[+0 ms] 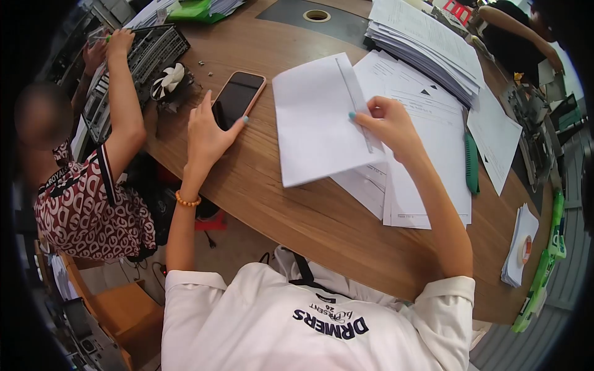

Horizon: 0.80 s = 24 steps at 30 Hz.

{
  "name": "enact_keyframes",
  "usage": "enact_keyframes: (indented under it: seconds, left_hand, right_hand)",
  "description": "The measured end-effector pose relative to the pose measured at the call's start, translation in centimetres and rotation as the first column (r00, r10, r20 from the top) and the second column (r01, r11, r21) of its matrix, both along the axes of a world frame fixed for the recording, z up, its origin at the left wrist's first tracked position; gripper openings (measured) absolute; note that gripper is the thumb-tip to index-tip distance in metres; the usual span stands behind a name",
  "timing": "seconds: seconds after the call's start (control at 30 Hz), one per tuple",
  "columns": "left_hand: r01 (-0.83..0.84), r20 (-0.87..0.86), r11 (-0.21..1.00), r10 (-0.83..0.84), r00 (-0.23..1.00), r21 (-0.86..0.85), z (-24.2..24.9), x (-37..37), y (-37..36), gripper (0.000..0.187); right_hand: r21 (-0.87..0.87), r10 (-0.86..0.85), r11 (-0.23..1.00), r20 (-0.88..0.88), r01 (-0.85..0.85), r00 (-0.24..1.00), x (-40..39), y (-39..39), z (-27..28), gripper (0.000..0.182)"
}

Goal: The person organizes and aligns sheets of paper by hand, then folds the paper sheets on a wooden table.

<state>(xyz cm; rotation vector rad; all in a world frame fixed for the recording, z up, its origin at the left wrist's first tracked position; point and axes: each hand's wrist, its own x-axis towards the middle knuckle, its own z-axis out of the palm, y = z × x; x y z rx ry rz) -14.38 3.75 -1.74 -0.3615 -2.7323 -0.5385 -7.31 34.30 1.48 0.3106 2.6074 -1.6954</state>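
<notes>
Beside a white-bladed cooling fan [168, 81] on a wood-grain desk [247, 185], a sideways sweep of the left hand [207, 137] could knock the smartphone [238, 96] into the fan. To the right, the white paper sheet [312, 127], held at one edge only, could crease or slip if tugged askew, and friction could drag the printed pages [427, 154] partly beneath it. The left hand is half open around the lower end of the phone, which lies on the wood, thumb at its right edge and fingers spread near its left; whether it grips firmly, one cannot tell. The right hand [387, 123] is closed in a pinch on the sheet's right side, thumb on top, fingers curled, the sheet slanting between the phone and the pages
</notes>
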Motion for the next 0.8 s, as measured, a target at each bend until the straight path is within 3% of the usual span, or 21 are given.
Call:
enact_keyframes:
  seconds: [0.03, 0.07, 0.1, 0.13, 0.2, 0.23, 0.27, 0.33, 0.4, 0.47, 0.57, 0.67, 0.73, 0.8]
  left_hand:
    - [0.008, -0.004, 1.000, -0.008, 1.000, 0.000, 0.3, -0.5, -0.5, 0.082]
    - [-0.010, 0.144, 0.969, -0.027, 0.989, 0.249, 0.8, -1.2, -1.4, 0.085]
    - [-0.060, 0.278, 0.879, -0.084, 0.957, 0.474, 1.2, -1.9, -1.9, 0.088]
    - [-0.044, 0.271, 0.881, -0.096, 0.958, 0.471, 1.7, -1.8, -1.5, 0.088]
    - [0.045, 0.048, 0.984, -0.054, 0.997, 0.175, 2.1, -0.1, -0.8, 0.088]
    - [0.113, -0.041, 0.990, -0.110, 0.993, 0.084, 1.8, 0.7, -0.2, 0.090]
    - [0.113, -0.041, 0.990, -0.110, 0.993, 0.085, 1.5, 1.0, 0.4, 0.090]
    - [0.010, -0.029, 0.987, -0.015, 0.999, -0.158, 0.4, 1.3, 1.0, 0.094]
    - [0.006, -0.084, 0.991, -0.018, 0.996, -0.133, 0.1, 0.6, 0.6, 0.093]
    - [0.018, -0.001, 0.998, -0.018, 1.000, 0.059, 0.6, 0.3, 0.5, 0.086]
    - [0.052, 0.010, 0.980, -0.055, 0.998, 0.193, 0.3, -1.0, -0.6, 0.081]
    - [0.124, -0.058, 0.990, -0.121, 0.991, 0.066, 0.1, -1.5, -1.3, 0.081]
    - [0.144, -0.012, 0.989, -0.143, 0.990, 0.027, 0.2, -1.5, -1.6, 0.080]
    - [0.169, -0.226, 0.985, -0.169, 0.959, -0.023, 0.5, -1.1, -1.6, 0.074]
  right_hand:
    - [-0.057, -0.007, 0.998, 0.002, 0.007, 1.000, -0.8, -0.2, -0.9, 0.018]
    - [-0.113, -0.014, 0.993, 0.005, 0.014, 1.000, -1.3, -0.5, -1.4, 0.023]
    - [-0.051, -0.016, 0.999, 0.002, 0.016, 1.000, -1.7, -1.0, -1.8, 0.024]
    - [-0.054, -0.030, 0.998, -0.006, 0.030, 1.000, -1.9, -1.5, -1.5, 0.024]
    - [-0.054, -0.010, 0.998, 0.014, 0.011, 1.000, -2.0, -2.3, -1.1, 0.019]
    - [-0.056, -0.007, 0.998, 0.010, 0.008, 1.000, -2.2, -2.3, -1.3, 0.020]
    - [-0.056, -0.008, 0.998, 0.011, 0.008, 1.000, -2.1, -2.2, -1.3, 0.020]
    - [-0.054, 0.006, 0.999, 0.034, -0.004, 0.999, -2.0, -2.2, -1.1, 0.020]
    - [-0.078, 0.012, 0.997, 0.029, -0.010, 1.000, -1.9, -2.2, -1.6, 0.020]
    - [-0.099, 0.011, 0.995, 0.023, -0.009, 1.000, -1.9, -2.1, -1.9, 0.020]
    - [-0.068, 0.002, 0.998, -0.016, -0.003, 1.000, -2.4, -2.8, -2.3, 0.021]
    - [-0.084, 0.013, 0.996, -0.046, -0.017, 0.999, -2.7, -3.8, -2.1, 0.026]
    - [-0.060, 0.067, 0.996, 0.008, -0.066, 0.998, -2.2, -3.7, -1.2, 0.032]
    - [0.003, 0.040, 0.999, 0.008, -0.040, 0.999, -0.9, -2.6, -0.2, 0.027]
